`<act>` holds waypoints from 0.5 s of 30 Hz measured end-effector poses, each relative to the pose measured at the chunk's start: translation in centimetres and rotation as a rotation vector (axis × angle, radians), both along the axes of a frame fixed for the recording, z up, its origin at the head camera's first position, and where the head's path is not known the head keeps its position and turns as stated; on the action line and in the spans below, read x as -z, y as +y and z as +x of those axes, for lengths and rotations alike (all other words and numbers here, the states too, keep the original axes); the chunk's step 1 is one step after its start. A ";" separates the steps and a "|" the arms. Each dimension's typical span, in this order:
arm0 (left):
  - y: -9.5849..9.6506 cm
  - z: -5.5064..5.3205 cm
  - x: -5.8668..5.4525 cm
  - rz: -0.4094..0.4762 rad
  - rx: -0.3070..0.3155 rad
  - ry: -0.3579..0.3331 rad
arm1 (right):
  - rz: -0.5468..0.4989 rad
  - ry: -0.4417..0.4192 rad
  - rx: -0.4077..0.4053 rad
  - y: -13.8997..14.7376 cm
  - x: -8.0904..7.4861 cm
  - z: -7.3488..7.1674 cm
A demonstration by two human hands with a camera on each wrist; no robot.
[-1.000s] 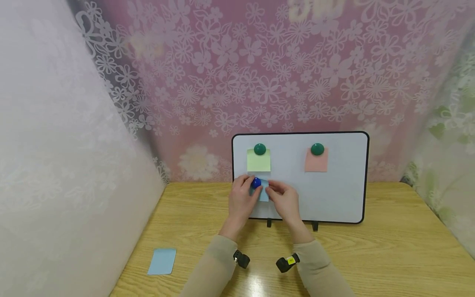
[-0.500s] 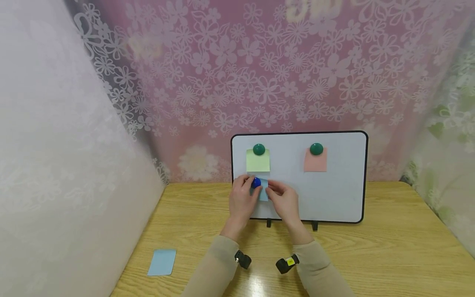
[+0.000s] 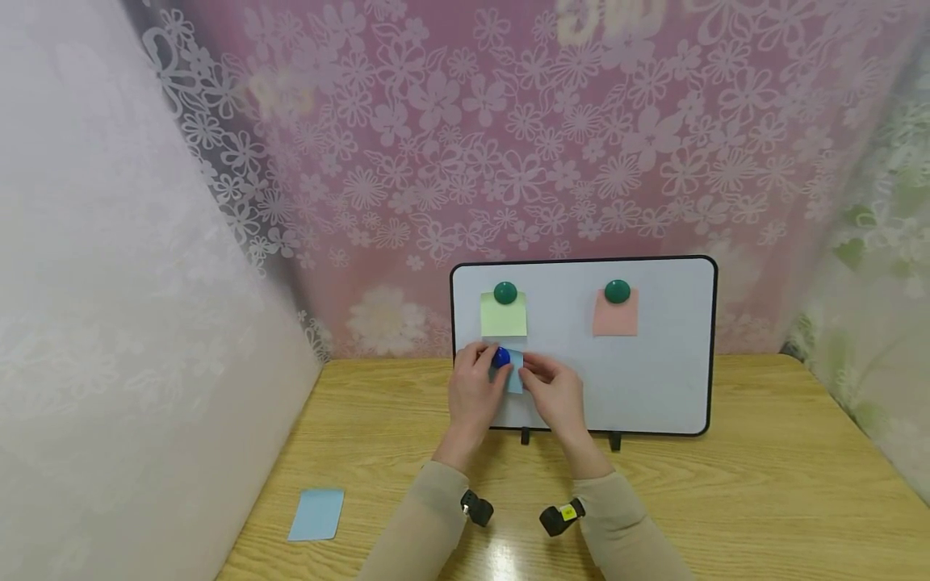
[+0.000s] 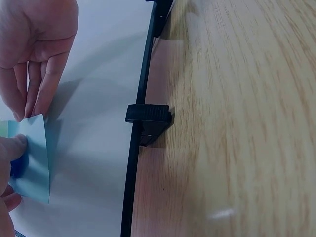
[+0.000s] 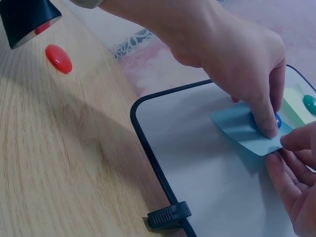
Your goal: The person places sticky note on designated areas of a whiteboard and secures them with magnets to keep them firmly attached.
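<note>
In the head view my left hand point(image 3: 474, 391) grips a round blue magnet point(image 3: 502, 357) between fingers and thumb, over a light blue sticky note point(image 3: 515, 379). My right hand point(image 3: 559, 394) pinches that note's right edge between thumb and fingers. Behind both hands stands the whiteboard point(image 3: 639, 379); the note is at its lower left part. The right wrist view shows the left thumb point(image 5: 265, 121) on the magnet and the note's lower part curling off the board. The left fingers hide part of the note in the head view.
Green magnets hold a green note point(image 3: 504, 319) and a pink note point(image 3: 615, 316) higher on the board. Another blue note point(image 3: 316, 515) lies at the table's left. A red magnet point(image 5: 59, 59) rests on the table. Black feet point(image 3: 615, 440) support the board.
Both hands keep their hold on the magnet and the note, almost still. The board and its notes have drifted slightly left in the head view.
</note>
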State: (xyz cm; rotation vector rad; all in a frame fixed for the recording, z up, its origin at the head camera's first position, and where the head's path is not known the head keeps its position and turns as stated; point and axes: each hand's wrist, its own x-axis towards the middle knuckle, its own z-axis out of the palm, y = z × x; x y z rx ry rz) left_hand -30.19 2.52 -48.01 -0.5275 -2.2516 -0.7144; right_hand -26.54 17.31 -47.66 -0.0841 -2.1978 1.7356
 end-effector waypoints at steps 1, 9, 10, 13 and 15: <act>0.0 0.0 0.0 0.000 0.000 -0.001 | 0.000 0.001 -0.002 0.0 0.0 0.0; -0.1 0.0 0.1 0.006 0.008 -0.010 | 0.007 -0.010 0.006 0.0 -0.1 0.4; -0.1 0.0 0.1 0.007 0.008 -0.006 | 0.011 -0.009 0.009 0.0 -0.1 0.4; -0.2 0.0 0.1 0.011 0.010 0.008 | 0.017 -0.006 0.013 0.0 0.0 0.4; -0.2 0.1 0.0 0.013 0.011 0.016 | 0.013 -0.003 0.015 0.1 0.1 0.5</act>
